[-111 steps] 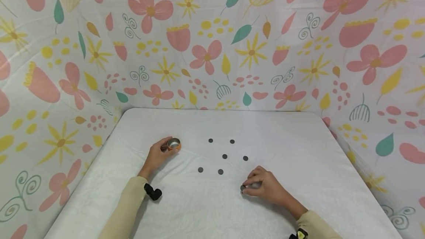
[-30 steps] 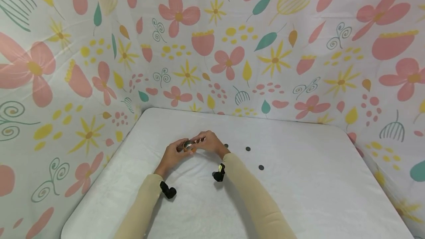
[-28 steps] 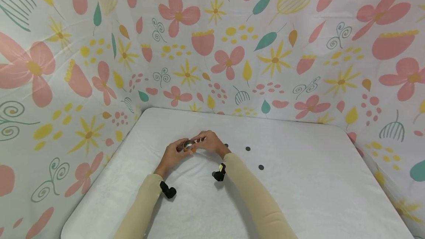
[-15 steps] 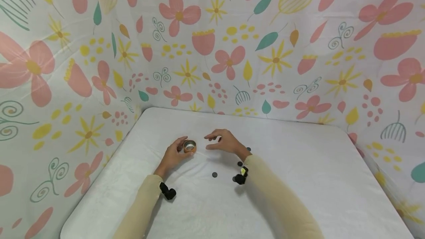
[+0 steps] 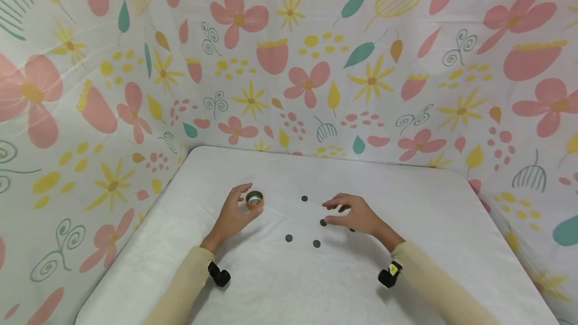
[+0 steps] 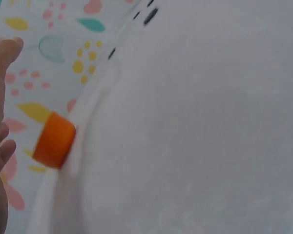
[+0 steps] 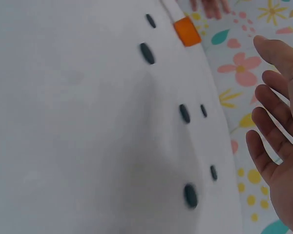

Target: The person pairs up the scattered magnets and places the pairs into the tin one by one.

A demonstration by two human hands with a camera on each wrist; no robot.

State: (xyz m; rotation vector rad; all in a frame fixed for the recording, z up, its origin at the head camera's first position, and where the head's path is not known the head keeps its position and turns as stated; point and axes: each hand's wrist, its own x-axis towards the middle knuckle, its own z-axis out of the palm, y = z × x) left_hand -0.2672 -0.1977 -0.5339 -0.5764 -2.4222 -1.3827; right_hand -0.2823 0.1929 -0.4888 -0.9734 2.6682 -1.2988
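Note:
A small round tin (image 5: 255, 200), orange outside with a shiny metal inside, stands upright on the white-covered table. My left hand (image 5: 235, 214) curves loosely around it, thumb near its front edge; in the left wrist view a gap shows between the orange tin (image 6: 55, 140) and the fingers. Over the discs at the right is my right hand (image 5: 356, 213), fingers relaxed and apart, holding nothing. Its thumb overlaps one dark grey disc (image 5: 322, 222). Another disc (image 5: 352, 229) is partly covered by the hand. In the right wrist view several discs (image 7: 184, 113) lie flat, away from the fingers (image 7: 273, 124).
More dark discs lie on the cloth: a far disc (image 5: 304, 198), a near-left disc (image 5: 289, 238) and a near disc (image 5: 316, 244). The white tabletop (image 5: 280, 285) meets a floral curtain (image 5: 307, 84) at the back and sides. A black camera (image 5: 389, 275) sits on the right wrist.
My right hand, earlier pinching a disc and then at the tin, has moved back right over the discs, fingers spread. My left hand has loosened from the tin, which stays in place.

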